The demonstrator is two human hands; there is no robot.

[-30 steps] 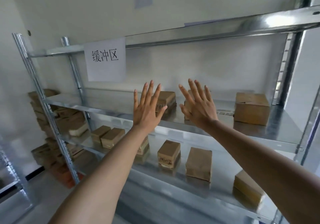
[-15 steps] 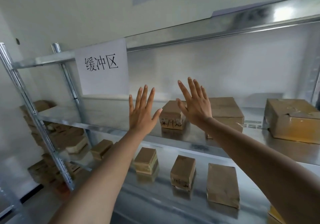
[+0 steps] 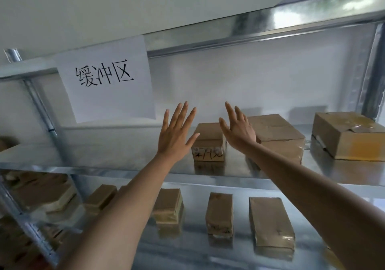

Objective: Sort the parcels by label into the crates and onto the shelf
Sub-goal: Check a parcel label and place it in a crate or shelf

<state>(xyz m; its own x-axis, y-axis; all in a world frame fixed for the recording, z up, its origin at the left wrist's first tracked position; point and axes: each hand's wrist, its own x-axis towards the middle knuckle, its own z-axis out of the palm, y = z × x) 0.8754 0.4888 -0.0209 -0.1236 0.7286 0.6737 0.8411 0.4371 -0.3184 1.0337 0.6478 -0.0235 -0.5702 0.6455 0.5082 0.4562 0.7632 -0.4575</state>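
Above the front edge of the metal shelf [image 3: 125, 166], both hands are raised with fingers straight and spread, holding nothing — the left hand [image 3: 174, 139] just left of a small taped parcel [image 3: 209, 142] with handwriting on its face, the right hand [image 3: 239, 131] over its right side. Two larger cartons [image 3: 277, 136] sit farther right; a paper sign [image 3: 106, 80] hangs at the upper left.

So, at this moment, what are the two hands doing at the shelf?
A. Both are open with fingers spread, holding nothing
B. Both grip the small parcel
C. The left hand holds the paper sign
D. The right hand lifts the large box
A: the left hand and right hand are raised with straight, spread fingers on either side of the small parcel, and neither holds anything.
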